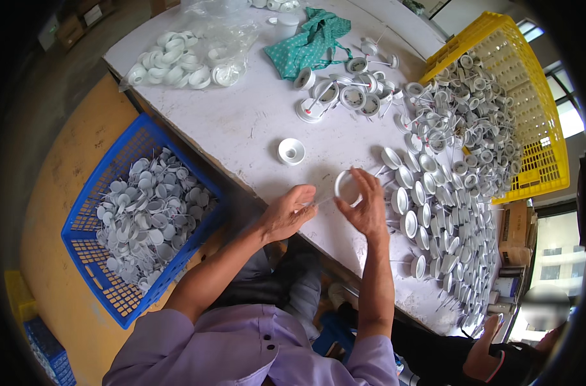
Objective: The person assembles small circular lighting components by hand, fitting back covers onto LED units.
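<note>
My right hand (366, 209) grips a white round plastic cup (348, 187) by its rim, tilted above the table. From the cup a thin pale strand (323, 200) runs toward my left hand (289, 212), whose thumb and fingers are closed in a pinch at its end. A single white cup (291, 152) with a ring in its middle rests on the table just beyond both hands. Right of my right hand, many similar white cups (409, 224) lie in rows on their sides, thin stems sticking out.
A blue basket (116, 293) full of white cup parts stands at my left. A tipped yellow crate (544, 83) spills cups onto the table (241, 128). Toward the far side lie a clear bag of white rings (177, 61) and green dotted cloth (309, 45). Another person's hand (484, 354) is at lower right.
</note>
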`<move>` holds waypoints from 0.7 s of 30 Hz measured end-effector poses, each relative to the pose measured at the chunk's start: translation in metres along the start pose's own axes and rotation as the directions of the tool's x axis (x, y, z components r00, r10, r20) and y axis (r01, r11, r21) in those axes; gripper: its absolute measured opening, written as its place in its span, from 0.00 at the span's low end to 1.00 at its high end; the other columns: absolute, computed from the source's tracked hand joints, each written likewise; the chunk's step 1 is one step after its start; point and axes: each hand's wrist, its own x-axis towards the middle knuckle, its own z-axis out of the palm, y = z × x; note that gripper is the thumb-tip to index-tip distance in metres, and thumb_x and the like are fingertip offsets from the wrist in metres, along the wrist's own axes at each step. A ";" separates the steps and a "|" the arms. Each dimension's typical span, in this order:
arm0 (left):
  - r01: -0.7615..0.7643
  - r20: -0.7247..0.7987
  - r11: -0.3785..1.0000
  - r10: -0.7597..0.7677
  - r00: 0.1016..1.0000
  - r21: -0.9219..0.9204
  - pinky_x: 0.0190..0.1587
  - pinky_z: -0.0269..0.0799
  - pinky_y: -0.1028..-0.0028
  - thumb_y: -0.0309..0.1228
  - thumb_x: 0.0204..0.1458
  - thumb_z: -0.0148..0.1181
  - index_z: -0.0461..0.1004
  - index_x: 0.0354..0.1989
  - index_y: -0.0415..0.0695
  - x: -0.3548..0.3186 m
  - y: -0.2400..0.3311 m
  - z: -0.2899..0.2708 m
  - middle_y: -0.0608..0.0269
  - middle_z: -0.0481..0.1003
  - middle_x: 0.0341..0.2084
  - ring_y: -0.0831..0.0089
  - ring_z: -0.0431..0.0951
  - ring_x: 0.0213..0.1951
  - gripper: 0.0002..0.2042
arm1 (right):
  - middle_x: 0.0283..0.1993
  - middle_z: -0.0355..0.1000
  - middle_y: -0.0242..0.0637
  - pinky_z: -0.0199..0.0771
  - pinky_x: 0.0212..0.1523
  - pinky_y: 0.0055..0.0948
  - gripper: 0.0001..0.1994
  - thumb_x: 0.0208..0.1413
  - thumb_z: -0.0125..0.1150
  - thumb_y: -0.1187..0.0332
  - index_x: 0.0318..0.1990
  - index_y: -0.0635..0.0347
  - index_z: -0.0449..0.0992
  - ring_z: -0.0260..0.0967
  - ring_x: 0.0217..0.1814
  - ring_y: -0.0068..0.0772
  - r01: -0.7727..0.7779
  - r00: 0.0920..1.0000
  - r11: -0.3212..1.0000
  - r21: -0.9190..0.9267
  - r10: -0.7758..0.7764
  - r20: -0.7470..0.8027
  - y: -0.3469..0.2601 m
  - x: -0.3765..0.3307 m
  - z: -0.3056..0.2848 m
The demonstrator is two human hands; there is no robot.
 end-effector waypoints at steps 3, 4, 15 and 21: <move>-0.013 -0.024 0.987 0.017 1.000 0.163 0.58 0.65 0.68 0.28 0.58 0.53 0.62 0.57 0.34 0.000 0.002 -0.003 0.48 0.68 0.55 0.65 0.69 0.57 0.19 | 0.54 0.69 0.42 0.56 0.61 0.43 0.31 0.37 0.68 0.60 0.53 0.58 0.72 0.61 0.57 0.46 -0.046 0.999 0.962 -0.268 0.043 -0.019 0.040 0.011 -0.028; 0.017 -0.022 0.993 -0.015 1.000 0.114 0.58 0.66 0.68 0.27 0.58 0.53 0.64 0.55 0.35 0.000 -0.005 -0.004 0.50 0.69 0.55 0.66 0.70 0.57 0.18 | 0.53 0.70 0.38 0.55 0.61 0.42 0.29 0.37 0.68 0.60 0.52 0.57 0.73 0.62 0.58 0.44 -0.070 0.998 0.935 -0.348 0.063 -0.030 0.051 0.010 -0.034; -0.067 -0.067 0.998 0.066 0.996 -0.012 0.50 0.72 0.72 0.25 0.56 0.53 0.72 0.49 0.35 0.001 -0.020 -0.003 0.54 0.77 0.44 0.68 0.77 0.48 0.13 | 0.52 0.72 0.44 0.53 0.63 0.42 0.29 0.40 0.65 0.57 0.52 0.59 0.73 0.63 0.58 0.47 -0.187 0.971 0.900 -0.395 0.230 0.066 0.103 0.018 -0.043; -0.066 -0.104 0.996 0.060 0.993 -0.052 0.50 0.72 0.72 0.24 0.56 0.53 0.73 0.46 0.35 -0.002 -0.017 -0.007 0.54 0.77 0.44 0.68 0.77 0.47 0.11 | 0.45 0.75 0.48 0.68 0.51 0.41 0.20 0.48 0.65 0.59 0.46 0.62 0.76 0.71 0.50 0.45 -0.196 0.980 0.913 -0.357 0.168 -0.106 0.087 0.053 -0.052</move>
